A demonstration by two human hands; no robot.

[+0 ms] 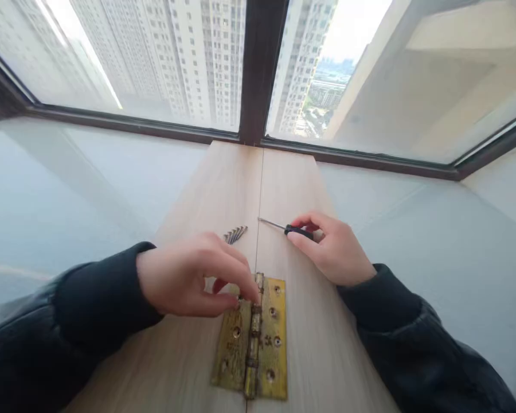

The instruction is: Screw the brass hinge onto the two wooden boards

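Note:
An old brass hinge (pixel 273 355) lies spread flat, its knuckle running along the seam between two pale wooden boards. Over the upper part of its left leaf hovers my left hand (pixel 198 274), thumb and forefinger apart; whether the fingertips touch the metal is unclear. Some holes of the hinge show, and others are covered by that hand. My right hand (pixel 327 244) grips the black handle of a small screwdriver (pixel 275 224), whose shaft points left and whose tip is near the seam. Just beyond my left hand, several screws (pixel 236 233) lie side by side.
The pale wooden boards (pixel 223 178) narrow toward a dark window frame (pixel 253 74) at the far end. White surfaces (pixel 112 178) flank the boards on both sides. Tall buildings stand outside the glass.

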